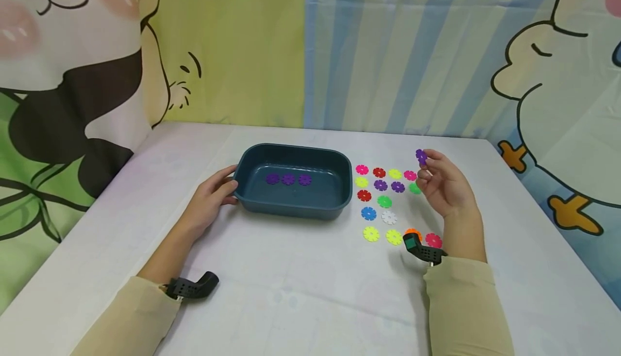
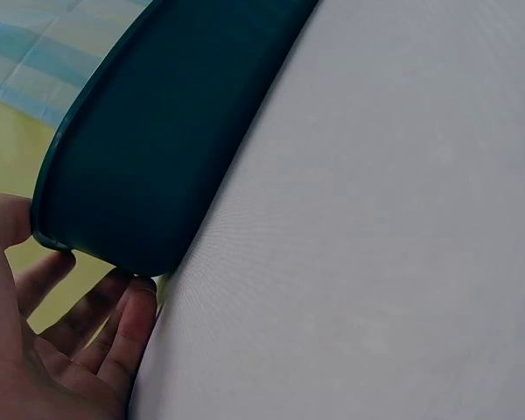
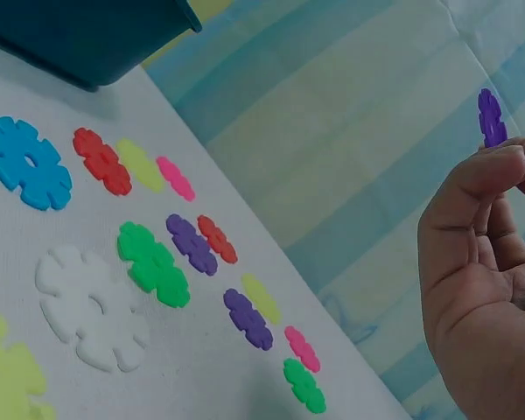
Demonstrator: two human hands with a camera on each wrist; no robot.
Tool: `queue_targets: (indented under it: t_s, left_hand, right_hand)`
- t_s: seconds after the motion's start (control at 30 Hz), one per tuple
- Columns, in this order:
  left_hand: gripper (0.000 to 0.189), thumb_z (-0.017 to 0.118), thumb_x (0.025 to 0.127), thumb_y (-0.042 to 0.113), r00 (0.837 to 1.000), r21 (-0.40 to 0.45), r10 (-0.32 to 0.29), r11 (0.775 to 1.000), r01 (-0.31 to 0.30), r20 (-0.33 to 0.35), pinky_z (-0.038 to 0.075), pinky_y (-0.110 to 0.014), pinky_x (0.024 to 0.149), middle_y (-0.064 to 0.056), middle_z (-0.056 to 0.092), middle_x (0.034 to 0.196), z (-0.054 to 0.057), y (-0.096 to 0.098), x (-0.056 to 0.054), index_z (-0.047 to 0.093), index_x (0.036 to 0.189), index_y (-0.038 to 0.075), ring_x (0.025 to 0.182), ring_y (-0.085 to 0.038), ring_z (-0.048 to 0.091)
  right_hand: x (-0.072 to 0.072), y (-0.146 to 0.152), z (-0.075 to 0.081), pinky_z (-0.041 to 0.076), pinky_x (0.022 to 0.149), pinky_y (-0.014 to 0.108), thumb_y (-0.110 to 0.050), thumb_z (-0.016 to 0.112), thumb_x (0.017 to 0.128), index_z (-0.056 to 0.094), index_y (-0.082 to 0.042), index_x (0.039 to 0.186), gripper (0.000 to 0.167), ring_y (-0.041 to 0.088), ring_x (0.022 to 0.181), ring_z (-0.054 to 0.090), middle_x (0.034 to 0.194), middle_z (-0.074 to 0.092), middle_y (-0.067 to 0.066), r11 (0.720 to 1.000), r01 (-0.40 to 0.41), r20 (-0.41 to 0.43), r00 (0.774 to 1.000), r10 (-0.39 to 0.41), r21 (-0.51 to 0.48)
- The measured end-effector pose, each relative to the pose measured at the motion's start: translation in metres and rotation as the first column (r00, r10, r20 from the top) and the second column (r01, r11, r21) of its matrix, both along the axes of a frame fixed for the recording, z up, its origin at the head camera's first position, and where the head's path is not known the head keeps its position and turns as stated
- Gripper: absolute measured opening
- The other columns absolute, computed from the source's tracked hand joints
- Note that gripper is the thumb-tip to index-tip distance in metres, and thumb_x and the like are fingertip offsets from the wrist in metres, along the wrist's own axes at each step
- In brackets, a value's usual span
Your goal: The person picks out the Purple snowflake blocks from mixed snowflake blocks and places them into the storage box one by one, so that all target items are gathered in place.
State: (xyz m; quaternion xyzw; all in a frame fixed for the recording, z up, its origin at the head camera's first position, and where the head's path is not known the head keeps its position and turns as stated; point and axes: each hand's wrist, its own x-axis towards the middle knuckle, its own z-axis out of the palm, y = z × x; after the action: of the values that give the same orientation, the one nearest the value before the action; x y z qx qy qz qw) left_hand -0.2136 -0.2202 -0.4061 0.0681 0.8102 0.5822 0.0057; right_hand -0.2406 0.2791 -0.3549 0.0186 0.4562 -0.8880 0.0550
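Note:
My right hand (image 1: 448, 189) is raised above the right part of the table, pinching a purple snowflake disc (image 1: 420, 155) between thumb and fingertips. In the right wrist view the disc (image 3: 491, 118) stands up from the fingertips. A dark teal plastic basin (image 1: 291, 209) sits left of the loose discs. Three purple snowflake discs (image 1: 288, 179) lie in a row on its floor. At the basin's left end my left hand (image 1: 209, 198) holds the rim, thumb over the edge and fingers against the outer wall, as the left wrist view also shows.
Several notched discs lie in rows right of the basin, among them a blue disc (image 1: 368, 213), a white disc (image 1: 389, 217), a green disc (image 1: 385, 202) and a purple disc (image 1: 398, 187). A white cloth covers the table (image 1: 291, 286). Behind hangs a cartoon-printed curtain (image 1: 242, 48).

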Motion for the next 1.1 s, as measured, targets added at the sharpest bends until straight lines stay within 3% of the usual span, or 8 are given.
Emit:
queue_targets:
  t_s: [0.1,0.3,0.47,0.77,1.1]
  left_hand:
    - [0.054,0.049,0.110,0.030,1.000,-0.004,-0.002,1.000,0.002,-0.001,0.057,-0.016,0.087,-0.024,0.055,0.148,0.000,0.000,0.000,0.038,0.161,0.014,0.100,-0.003,0.066]
    - [0.054,0.049,0.110,0.032,1.000,-0.011,-0.001,1.000,0.001,0.002,0.057,-0.016,0.087,-0.024,0.055,0.148,-0.001,0.000,0.001,0.038,0.161,0.015,0.101,-0.004,0.066]
    - [0.054,0.049,0.110,0.032,1.000,-0.011,0.001,1.000,-0.001,0.001,0.057,-0.016,0.087,-0.023,0.055,0.149,-0.001,-0.001,0.001,0.039,0.161,0.015,0.100,-0.003,0.066]
    - [0.054,0.050,0.110,0.030,1.000,0.004,-0.004,1.000,0.004,0.000,0.057,-0.015,0.086,-0.025,0.055,0.147,-0.001,0.000,0.000,0.039,0.160,0.012,0.100,-0.004,0.066]
    - [0.054,0.049,0.110,0.031,1.000,-0.004,0.006,1.000,-0.006,0.010,0.056,-0.015,0.086,-0.023,0.054,0.150,0.002,0.001,0.001,0.039,0.160,0.014,0.100,-0.003,0.066]
  right_hand:
    - [0.000,-0.006,0.001,0.055,0.066,0.022,-0.010,0.057,0.104,0.065,-0.012,0.113,0.012,0.014,0.071,0.055,0.097,0.063,0.001,0.999,-0.031,-0.038,0.999,0.030,-0.018]
    - [-0.002,-0.028,0.006,0.056,0.069,0.019,-0.012,0.058,0.104,0.065,-0.013,0.113,0.011,0.012,0.068,0.055,0.094,0.062,0.000,0.983,-0.084,-0.040,0.995,0.092,0.164]
    - [-0.004,-0.042,0.006,0.056,0.069,0.018,-0.014,0.060,0.104,0.066,-0.014,0.113,0.010,0.012,0.068,0.056,0.091,0.062,0.000,0.960,-0.107,-0.018,0.993,0.116,0.257]
    - [-0.007,-0.059,0.007,0.056,0.069,0.018,-0.017,0.062,0.103,0.063,-0.013,0.117,0.015,0.012,0.068,0.056,0.094,0.063,-0.001,0.905,-0.109,0.020,0.994,0.111,0.410]
    - [-0.010,-0.077,0.012,0.057,0.071,0.018,-0.017,0.060,0.103,0.059,-0.012,0.124,0.021,0.012,0.068,0.056,0.091,0.061,0.001,0.846,-0.138,0.048,0.990,0.132,0.515]
